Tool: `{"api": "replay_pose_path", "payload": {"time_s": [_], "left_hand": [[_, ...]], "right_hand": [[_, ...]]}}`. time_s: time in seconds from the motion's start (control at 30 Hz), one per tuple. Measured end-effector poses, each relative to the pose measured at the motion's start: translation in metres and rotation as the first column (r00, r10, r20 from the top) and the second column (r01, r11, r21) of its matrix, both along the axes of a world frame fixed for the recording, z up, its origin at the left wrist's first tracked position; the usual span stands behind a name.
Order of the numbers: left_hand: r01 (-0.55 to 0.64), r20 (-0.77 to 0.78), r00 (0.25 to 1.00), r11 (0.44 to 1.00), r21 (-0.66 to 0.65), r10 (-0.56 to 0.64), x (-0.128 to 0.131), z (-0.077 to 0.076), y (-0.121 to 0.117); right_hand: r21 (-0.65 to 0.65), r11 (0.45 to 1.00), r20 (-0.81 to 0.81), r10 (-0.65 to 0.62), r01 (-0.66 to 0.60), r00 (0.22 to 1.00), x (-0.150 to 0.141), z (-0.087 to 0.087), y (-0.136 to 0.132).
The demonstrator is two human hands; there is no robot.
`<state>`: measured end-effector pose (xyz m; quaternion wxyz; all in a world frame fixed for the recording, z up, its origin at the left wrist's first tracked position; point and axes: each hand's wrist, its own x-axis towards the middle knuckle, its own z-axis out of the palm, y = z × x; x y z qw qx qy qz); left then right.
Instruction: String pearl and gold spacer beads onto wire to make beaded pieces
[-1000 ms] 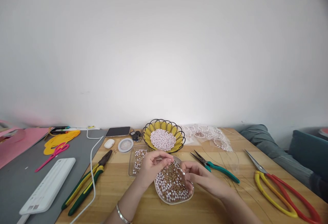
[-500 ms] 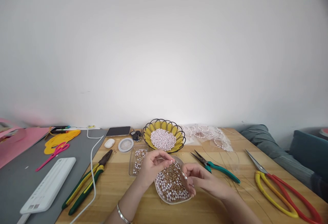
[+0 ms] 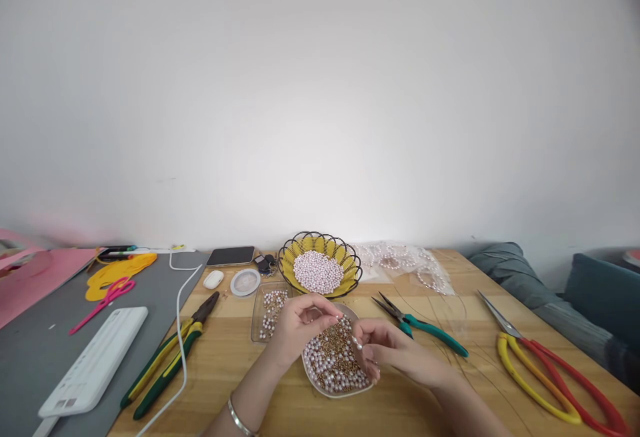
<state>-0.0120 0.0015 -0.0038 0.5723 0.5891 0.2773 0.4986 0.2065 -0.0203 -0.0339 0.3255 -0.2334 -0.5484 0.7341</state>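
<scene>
Over the bowl (image 3: 340, 395) of mixed pearl-white and gold beads, my left hand (image 3: 305, 330) pinches thumb and forefinger together. Whatever lies between those fingertips is too small to make out. My right hand (image 3: 395, 350), at the bowl's right side, has its fingers curled and closed around a few pearl beads (image 3: 357, 343). Whether a thread runs through them is not visible. Behind my hands stands a yellow basket (image 3: 353, 280) with a black looped rim, holding many pearl beads (image 3: 319, 272). A clear tray (image 3: 257, 320) of beads sits partly behind my left hand.
Teal needle-nose pliers (image 3: 425, 327) and large red-and-yellow scissors (image 3: 545, 370) lie right. Bagged bead strands (image 3: 400, 260) rest behind. To the left are green-yellow pliers (image 3: 175, 353), a white cable (image 3: 181, 330), a spool (image 3: 245, 283), a phone (image 3: 231, 256) and a power bank (image 3: 95, 360).
My left fingertips have shifted very slightly right, and the beads at my right fingers sit a little further left. Both hands stay closed over the bowl.
</scene>
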Motion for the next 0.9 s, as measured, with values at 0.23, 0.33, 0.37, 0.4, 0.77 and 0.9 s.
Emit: {"api": "replay_pose_path", "payload": {"time_s": [0.23, 0.33, 0.37, 0.4, 0.77, 0.9], "left_hand": [[-0.017, -0.038, 0.999, 1.0, 0.007, 0.018, -0.0003, 0.0023, -0.0012], [-0.009, -0.02, 1.0, 1.0, 0.01, 0.009, -0.0004, 0.0017, -0.0011], [0.001, -0.01, 1.0, 1.0, 0.009, 0.0, -0.0005, 0.0011, -0.0008], [0.013, 0.002, 1.0, 1.0, 0.009, -0.013, -0.0006, 0.0004, -0.0005], [0.064, -0.019, 0.998, 0.993, 0.096, -0.062, -0.0037, -0.0025, -0.0006], [0.043, -0.067, 0.997, 0.996, 0.076, -0.038, -0.0045, -0.0017, -0.0014]], "right_hand": [[-0.002, 1.0, -0.002, -0.004, 0.004, 1.0, 0.0003, -0.0022, 0.0003], [-0.005, 1.0, 0.008, -0.008, 0.008, 1.0, -0.0001, -0.0022, 0.0003], [-0.003, 1.0, 0.012, -0.008, 0.008, 1.0, -0.0003, -0.0019, 0.0005], [0.001, 1.0, 0.016, -0.012, 0.012, 1.0, -0.0004, -0.0015, 0.0006], [0.006, 0.999, -0.013, -0.039, 0.039, 0.999, -0.0012, 0.003, 0.002], [-0.006, 1.0, -0.026, -0.009, 0.009, 1.0, -0.0011, 0.0024, 0.0016]]}}
